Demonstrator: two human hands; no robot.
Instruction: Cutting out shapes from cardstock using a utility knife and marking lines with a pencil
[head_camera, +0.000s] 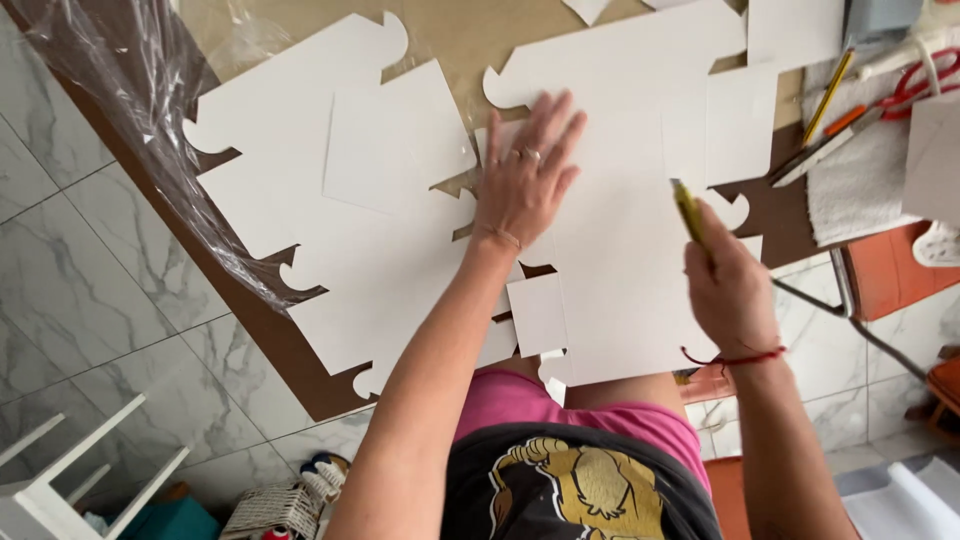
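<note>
left hand (525, 175) on sheet (620, 250) | right hand (728, 290) – holding pencil (688, 212) – right of it

Card sheets (620, 250): plain white.
Table (300, 350): brown, tan centre.
Pencil (688, 212): yellow-green.
Wrist string (735, 357): red.
Floor (90, 290): white marble tiles, grey veins.
Scissors (915, 85): red handles.
Shirt (560, 470): pink, black panel, gold animal print.
Stool (70, 480): white.
</note>
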